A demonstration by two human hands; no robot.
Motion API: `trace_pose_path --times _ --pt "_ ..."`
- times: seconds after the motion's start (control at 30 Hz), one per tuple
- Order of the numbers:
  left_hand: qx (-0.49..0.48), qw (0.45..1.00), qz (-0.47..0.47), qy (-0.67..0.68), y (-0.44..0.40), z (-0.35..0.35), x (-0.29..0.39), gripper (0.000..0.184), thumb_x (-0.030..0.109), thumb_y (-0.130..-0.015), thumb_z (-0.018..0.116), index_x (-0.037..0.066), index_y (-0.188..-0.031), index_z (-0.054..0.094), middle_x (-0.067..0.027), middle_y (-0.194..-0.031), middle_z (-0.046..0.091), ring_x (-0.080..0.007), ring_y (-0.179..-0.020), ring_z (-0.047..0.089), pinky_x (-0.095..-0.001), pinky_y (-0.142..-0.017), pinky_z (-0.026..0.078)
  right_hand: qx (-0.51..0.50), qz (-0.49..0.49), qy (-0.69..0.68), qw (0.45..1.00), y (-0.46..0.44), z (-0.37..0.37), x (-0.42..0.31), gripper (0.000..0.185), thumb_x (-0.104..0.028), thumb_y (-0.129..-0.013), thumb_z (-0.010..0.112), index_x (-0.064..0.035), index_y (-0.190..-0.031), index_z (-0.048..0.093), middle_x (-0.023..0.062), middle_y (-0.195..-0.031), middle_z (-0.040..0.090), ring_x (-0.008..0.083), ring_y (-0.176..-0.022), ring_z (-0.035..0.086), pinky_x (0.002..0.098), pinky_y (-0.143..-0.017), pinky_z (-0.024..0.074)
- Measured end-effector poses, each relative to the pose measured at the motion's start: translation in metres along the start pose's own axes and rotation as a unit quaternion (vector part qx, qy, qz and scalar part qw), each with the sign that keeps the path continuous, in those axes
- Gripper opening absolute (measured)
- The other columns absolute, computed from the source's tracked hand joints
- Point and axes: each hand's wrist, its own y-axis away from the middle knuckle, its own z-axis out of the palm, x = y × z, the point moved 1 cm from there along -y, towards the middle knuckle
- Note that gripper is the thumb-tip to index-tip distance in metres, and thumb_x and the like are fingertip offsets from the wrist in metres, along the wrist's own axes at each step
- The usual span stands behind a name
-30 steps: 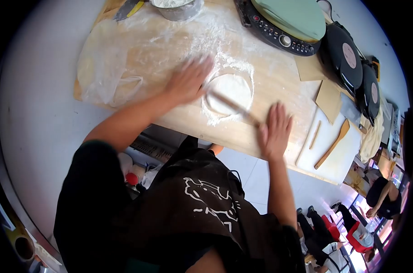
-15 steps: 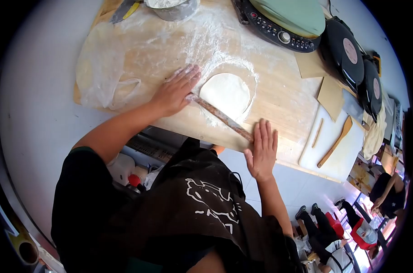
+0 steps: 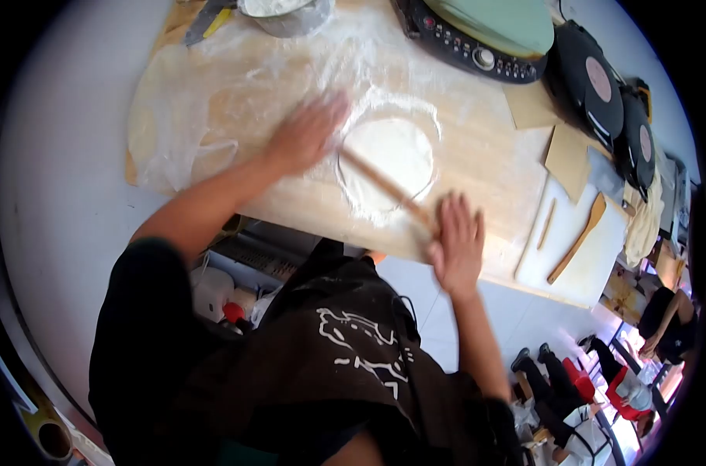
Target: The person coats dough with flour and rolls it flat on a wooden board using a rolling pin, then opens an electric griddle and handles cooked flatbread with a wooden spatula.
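A round sheet of white dough [image 3: 403, 151] lies on the floured wooden board [image 3: 485, 171]. Across its near part a slim rolling pin [image 3: 385, 186] runs slantwise, blurred by motion. My left hand [image 3: 305, 138], also blurred, lies over the pin's left end with its fingers stretched out. At the other end, my right hand [image 3: 457, 250] rests its palm on the pin, fingers long and pointing away from me. Neither hand wraps round the pin. Loose flour forms a ring around the dough.
A metal bowl of flour [image 3: 291, 22] and a yellow-edged scraper [image 3: 213, 22] are at the back left, above a plastic bag [image 3: 186, 144]. A griddle [image 3: 485, 60] stands at the back. On the right, a white cutting board [image 3: 551, 272] bears a wooden spatula [image 3: 582, 233].
The rolling pin has moved away from me, from the dough's near edge onto the dough. Both my hands have shifted with it. The dough sheet looks slightly wider.
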Motion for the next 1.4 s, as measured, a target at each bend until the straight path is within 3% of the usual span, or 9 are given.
trace_pose_path --times 0.2,0.33,0.47,0.6,0.67,0.9,1.07,1.2,1.4 --pt "0.078 0.994 -0.058 -0.053 -0.157 0.013 -0.025 0.065 0.041 -0.102 0.051 0.005 -0.155 0.036 -0.0143 -0.166 0.03 -0.0302 -0.152 0.027 -0.0475 -0.125 0.019 0.063 0.051 0.159 0.984 -0.089 -0.008 0.087 0.066 -0.041 -0.104 0.043 -0.0069 -0.159 0.032 0.0154 -0.165 0.032 0.0299 -0.154 0.025 0.0556 -0.125 0.0106" --pt "-0.116 0.99 -0.07 -0.032 -0.023 -0.018 0.031 0.072 0.042 -0.102 0.054 0.005 -0.159 0.03 -0.0107 -0.17 0.02 -0.03 -0.156 0.019 -0.0467 -0.128 0.015 0.054 0.028 0.032 0.998 -0.006 0.007 0.026 0.077 -0.055 -0.102 0.037 -0.0037 -0.159 0.032 0.0155 -0.164 0.033 0.0328 -0.154 0.027 0.0549 -0.126 0.0106" --pt "0.015 0.999 -0.036 -0.009 -0.003 0.01 0.002 0.07 0.045 -0.102 0.052 0.005 -0.157 0.034 -0.0128 -0.167 0.027 -0.0303 -0.155 0.024 -0.0476 -0.125 0.021 0.011 -0.014 -0.011 1.0 -0.014 -0.002 0.011 0.077 -0.059 -0.102 0.033 -0.0066 -0.159 0.032 0.0145 -0.163 0.035 0.032 -0.154 0.028 0.0534 -0.126 0.0107" --pt "0.123 0.989 -0.081 0.003 -0.142 0.017 -0.039 0.068 0.044 -0.103 0.051 0.002 -0.154 0.037 -0.0159 -0.165 0.031 -0.0338 -0.152 0.028 -0.0471 -0.124 0.023 0.067 0.023 0.099 0.993 -0.109 -0.011 0.095 0.065 -0.045 -0.105 0.039 -0.0084 -0.158 0.035 0.0126 -0.163 0.035 0.0306 -0.154 0.027 0.0541 -0.126 0.0113" --pt "0.07 0.994 -0.07 -0.049 -0.137 0.02 -0.024 0.07 0.044 -0.102 0.051 0.0 -0.154 0.036 -0.0177 -0.164 0.03 -0.0346 -0.152 0.028 -0.0479 -0.124 0.024 0.073 0.057 0.174 0.98 -0.089 -0.004 0.098 0.065 -0.044 -0.105 0.04 -0.0072 -0.158 0.035 0.0133 -0.164 0.035 0.0299 -0.154 0.027 0.0537 -0.126 0.0104" --pt "0.004 0.999 -0.053 -0.012 0.002 0.011 -0.002 0.07 0.043 -0.102 0.052 0.002 -0.156 0.035 -0.0161 -0.165 0.031 -0.0325 -0.153 0.028 -0.0468 -0.125 0.022 -0.014 -0.007 -0.022 1.0 -0.008 -0.002 0.012 0.083 -0.065 -0.101 0.024 -0.0068 -0.161 0.03 0.0161 -0.164 0.034 0.0321 -0.155 0.026 0.0548 -0.125 0.0106" --pt "0.098 0.989 -0.107 -0.034 -0.173 0.024 -0.044 0.065 0.042 -0.103 0.05 -0.001 -0.151 0.039 -0.0188 -0.159 0.038 -0.0346 -0.149 0.034 -0.0457 -0.123 0.027 0.059 0.037 0.138 0.988 -0.122 -0.023 0.107 0.063 -0.038 -0.104 0.041 -0.0052 -0.158 0.034 0.0151 -0.164 0.034 0.0319 -0.154 0.025 0.0536 -0.126 0.01" --pt "-0.026 0.993 -0.115 -0.008 -0.087 0.005 0.011 0.071 0.041 -0.101 0.053 0.0 -0.155 0.033 -0.0185 -0.164 0.031 -0.0341 -0.153 0.027 -0.047 -0.125 0.023 0.048 0.04 0.094 0.994 -0.049 -0.009 0.064 0.069 -0.047 -0.103 0.039 -0.0032 -0.157 0.035 0.0174 -0.163 0.035 0.0325 -0.155 0.025 0.0546 -0.126 0.0102" --pt "0.022 0.998 -0.056 -0.003 -0.006 -0.002 -0.007 0.072 0.035 -0.096 0.061 0.002 -0.155 0.036 -0.018 -0.163 0.032 -0.0337 -0.151 0.03 -0.0488 -0.122 0.027 -0.007 -0.038 -0.022 0.999 -0.034 -0.016 0.021 0.085 -0.066 -0.1 0.029 -0.005 -0.16 0.029 0.0162 -0.164 0.032 0.0344 -0.154 0.024 0.0549 -0.126 0.0094"
